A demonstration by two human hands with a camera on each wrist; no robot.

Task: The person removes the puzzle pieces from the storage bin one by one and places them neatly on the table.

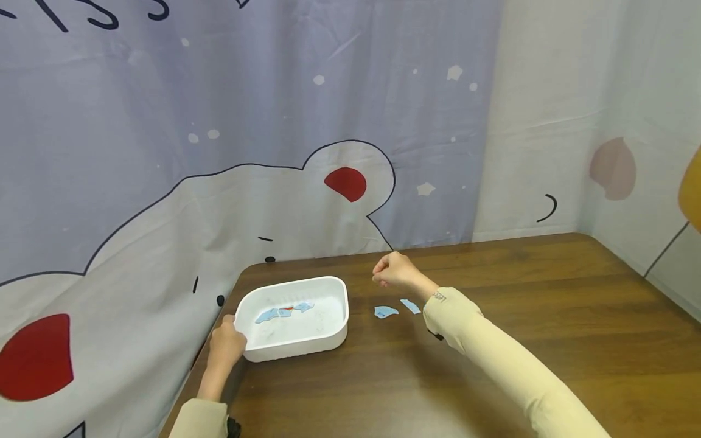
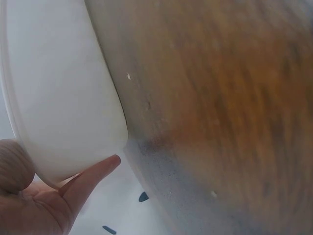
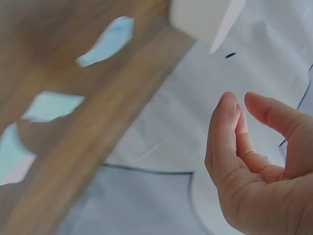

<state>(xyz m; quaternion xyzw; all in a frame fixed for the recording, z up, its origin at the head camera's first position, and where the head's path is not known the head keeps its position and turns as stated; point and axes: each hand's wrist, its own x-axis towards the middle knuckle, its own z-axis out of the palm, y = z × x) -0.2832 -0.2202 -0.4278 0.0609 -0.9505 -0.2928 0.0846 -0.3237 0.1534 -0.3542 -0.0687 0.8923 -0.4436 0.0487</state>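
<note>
My left hand (image 1: pixel 226 344) grips the left end of a white plastic tub (image 1: pixel 298 351); in the left wrist view a finger lies along its outer wall. Inside the tub are several light-blue torn paper pieces (image 1: pixel 268 315), one with a red-orange mark. Beyond the tub's right side my right hand (image 1: pixel 398 271) hangs above the table, thumb and loosely bent fingers apart with nothing between them. Nearest to it lie a torn blue paper piece (image 1: pixel 386 312) and a narrow blue strip (image 1: pixel 410 306). The right wrist view shows three blurred scraps (image 3: pixel 108 43) on the wood.
The brown wooden table (image 1: pixel 547 316) reaches far to the right. A patterned curtain (image 1: pixel 427 121) hangs along its back edge and left side, with another cloth (image 1: pixel 646 121) at the right.
</note>
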